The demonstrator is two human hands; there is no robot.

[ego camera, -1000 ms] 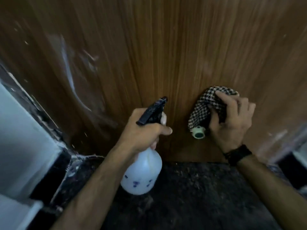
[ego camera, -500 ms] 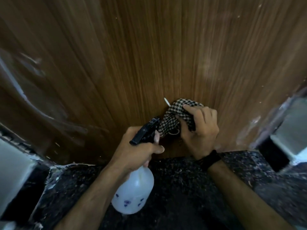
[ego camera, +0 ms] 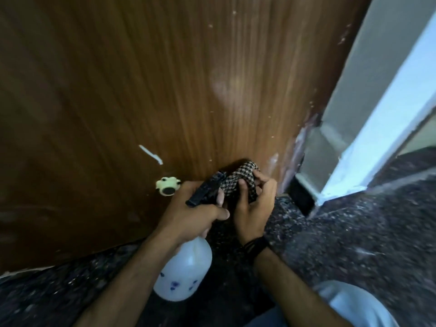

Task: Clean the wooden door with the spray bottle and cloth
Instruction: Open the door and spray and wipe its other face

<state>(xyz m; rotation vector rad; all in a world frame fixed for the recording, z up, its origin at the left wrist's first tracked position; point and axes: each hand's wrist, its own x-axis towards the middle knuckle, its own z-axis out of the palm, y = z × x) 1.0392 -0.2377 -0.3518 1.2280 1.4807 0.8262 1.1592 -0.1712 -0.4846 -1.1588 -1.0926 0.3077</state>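
Left hand (ego camera: 188,215) just below the centre of the frame, fingers (ego camera: 220,198) curled tight round the neck of the white translucent plastic spray bottle (ego camera: 184,272), thumb wrapped across the front. The black trigger head (ego camera: 205,192) juts up and right, its nozzle touching the cloth. The rounded bottle body hangs below the fist, small purple marks near its base.

Right hand (ego camera: 253,208) right beside it, fingers (ego camera: 260,177) bunched around the black-and-white checked woven cloth (ego camera: 238,180), holding the crumpled wad against the bottom right corner of the brown wood-grain door (ego camera: 146,86). A dark band (ego camera: 256,246) sits on that wrist.

The door fills the upper left and centre, glossy, vertical grain, white flecks and a white streak (ego camera: 151,154) low down. Just left of the left hand, a pale round door stopper with a black centre (ego camera: 168,186) sticks out of the wood.

Dark speckled stone floor (ego camera: 354,232) across the bottom and right. White painted frame (ego camera: 368,114) runs up the right edge, with pale smears along the door's edge.
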